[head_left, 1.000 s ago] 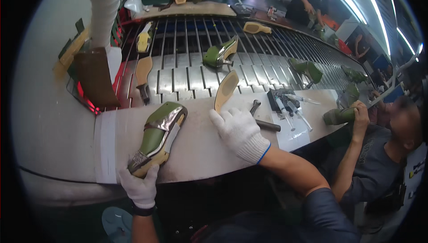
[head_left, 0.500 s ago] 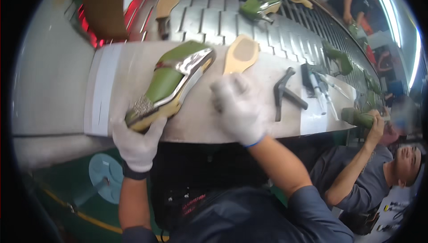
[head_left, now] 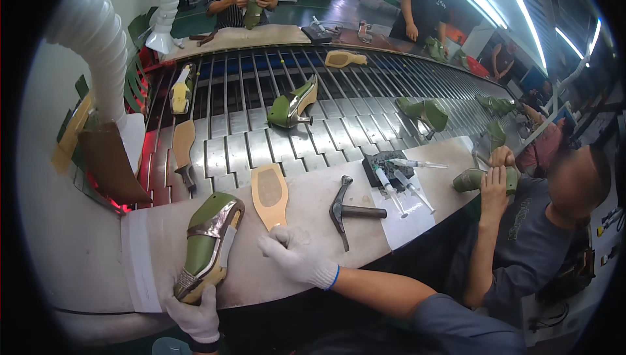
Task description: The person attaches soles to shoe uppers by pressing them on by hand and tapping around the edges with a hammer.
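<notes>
The left hand in a white glove still gripped the green and silver high-heeled shoe by its heel end, now lying lower on the grey bench. The right hand – loosely curled, holding nothing – had drawn back just below the tan flat insole. No label was readable; a white paper sheet lay under syringes.

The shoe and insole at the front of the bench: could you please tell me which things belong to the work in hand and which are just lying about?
In hand:
- green shoe, held by the left hand
- tan insole, right hand at its near end

Lying about:
- hammer
- syringes on a dark tray
- green heeled shoe on the conveyor
- white hose
</notes>
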Motion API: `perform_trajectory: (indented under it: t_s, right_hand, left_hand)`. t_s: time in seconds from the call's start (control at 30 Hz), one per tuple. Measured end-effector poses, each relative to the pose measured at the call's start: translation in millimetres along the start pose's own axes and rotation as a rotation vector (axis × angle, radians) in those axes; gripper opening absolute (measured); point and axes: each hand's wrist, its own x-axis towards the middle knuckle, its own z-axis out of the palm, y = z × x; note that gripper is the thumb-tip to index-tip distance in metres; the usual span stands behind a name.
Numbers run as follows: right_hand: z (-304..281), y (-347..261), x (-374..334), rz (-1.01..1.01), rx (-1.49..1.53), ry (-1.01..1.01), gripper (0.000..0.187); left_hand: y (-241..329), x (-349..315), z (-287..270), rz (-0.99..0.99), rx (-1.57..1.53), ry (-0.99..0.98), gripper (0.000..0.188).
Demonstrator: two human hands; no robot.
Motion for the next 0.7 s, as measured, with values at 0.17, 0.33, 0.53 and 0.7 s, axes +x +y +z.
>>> perform_trajectory:
  t_s: [0.17,0.33,0.53,0.7]
  right_hand:
    - [-3,-3,-4,-0.063,-0.142,-0.002,0.045]
    - [-6,-4,-8,-0.091,-0.108,0.016,0.030]
    - [-8,14,-49,-0.429,-0.438,0.417,0.035]
    - [-25,1,-76,-0.315,-0.243,0.269,0.027]
  left_hand:
    - [-6,6,-11,0.024,-0.061,-0.072,0.081]
    - [18,22,-38,-0.076,-0.227,-0.218,0.075]
    - [82,79,-109,-0.209,-0.517,-0.266,0.066]
    - [108,138,-78,-0.134,-0.696,-0.116,0.048]
